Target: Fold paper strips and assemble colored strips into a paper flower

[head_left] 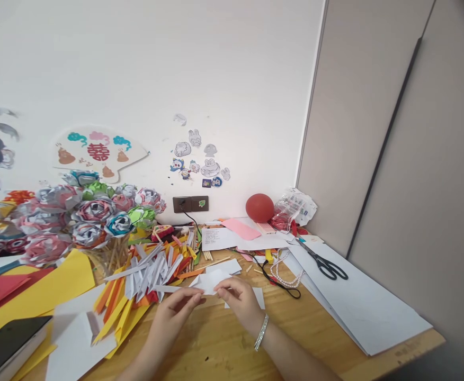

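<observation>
A small piece of white paper [210, 282] is between my two hands, over the front middle of the wooden table. My left hand [178, 309] pinches its left edge with thumb and forefinger. On the other side, the fingertips of my right hand [240, 304] are closed on its right edge; a silvery bracelet circles that wrist. More small white paper sheets [259, 297] lie just behind and beside the hands. Left of my left hand is a heap of folded white paper strips [146, 272], with orange and yellow folded strips [118, 309] around and under it.
Paper flowers [92, 211] crowd the back left. A dark phone [11, 338] and yellow paper [53, 286] lie at left. Black-handled scissors [327, 264] rest on large white sheets [359, 296] at right, near a bead string [285, 275]. A red balloon [259, 207] sits by the wall.
</observation>
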`<state>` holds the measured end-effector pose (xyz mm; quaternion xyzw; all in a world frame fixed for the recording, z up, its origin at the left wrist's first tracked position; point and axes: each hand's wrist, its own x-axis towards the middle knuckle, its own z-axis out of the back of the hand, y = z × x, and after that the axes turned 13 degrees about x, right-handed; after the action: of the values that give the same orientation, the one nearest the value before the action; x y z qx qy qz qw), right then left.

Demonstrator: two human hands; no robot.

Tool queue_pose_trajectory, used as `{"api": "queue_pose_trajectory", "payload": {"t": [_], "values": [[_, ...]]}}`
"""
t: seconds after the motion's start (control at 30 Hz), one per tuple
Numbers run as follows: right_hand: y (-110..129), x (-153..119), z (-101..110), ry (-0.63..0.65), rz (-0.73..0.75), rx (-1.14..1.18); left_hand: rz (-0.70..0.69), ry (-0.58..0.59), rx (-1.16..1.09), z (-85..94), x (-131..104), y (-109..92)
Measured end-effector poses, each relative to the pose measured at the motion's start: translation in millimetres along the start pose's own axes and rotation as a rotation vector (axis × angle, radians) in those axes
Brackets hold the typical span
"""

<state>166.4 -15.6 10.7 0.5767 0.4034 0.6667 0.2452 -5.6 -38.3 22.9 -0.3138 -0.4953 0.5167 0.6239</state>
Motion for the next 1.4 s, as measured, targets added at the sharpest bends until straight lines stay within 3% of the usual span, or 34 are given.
{"api": "queue_pose_trajectory", "payload": {"t": [0.33, 0.57, 1.07, 1.4], "values": [[8, 0, -2, 0.072, 0.034, -0.059, -0.017, 0.002, 0.044, 0.0, -1, -8], [-1, 0, 1, -0.065, -0.047, 0.123, -0.001, -0.023, 0.057, 0.5, -1, -5], [-3, 0, -5, -0.185, -0.152, 0.256, 0.043, -0.033, 0.132, -1.5, -3, -15], [-7, 1, -1, -0.102, -0.185, 0.416, 0.014, -0.056, 0.175, -1.0, -4, -18]]}}
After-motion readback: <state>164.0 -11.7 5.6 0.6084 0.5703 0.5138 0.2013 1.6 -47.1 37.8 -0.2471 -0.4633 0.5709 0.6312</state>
